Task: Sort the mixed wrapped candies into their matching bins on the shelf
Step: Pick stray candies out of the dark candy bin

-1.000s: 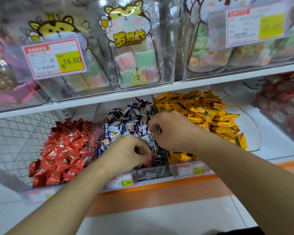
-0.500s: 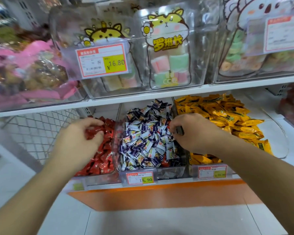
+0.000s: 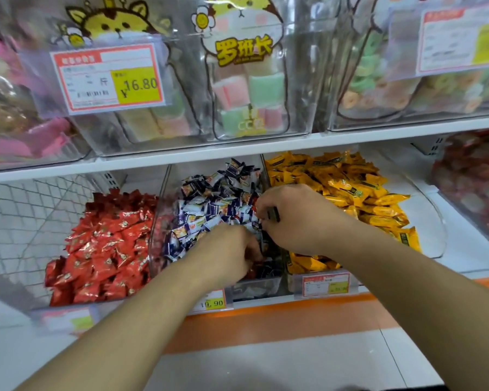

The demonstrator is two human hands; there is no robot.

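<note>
Head view: my left hand [image 3: 226,255] down in middle bin [image 3: 254,287], front part, fingers curled into blue-white candies [image 3: 209,210]; whether anything pinched, cannot tell (fingertips hidden). My right hand [image 3: 297,218] at 1 o'clock from left, just beside it, fingers curled round small dark wrapped piece [image 3: 273,214] over same bin's right edge. Red candies [image 3: 105,246] in bin at 9 o'clock, yellow candies [image 3: 350,190] in bin at 3 o'clock. Price tag [image 3: 212,303] on middle bin front, 19.90.

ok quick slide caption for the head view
Both hands, left hand and right hand, dig into the middle bin of blue-and-white candies, between red candies and yellow candies.
</note>
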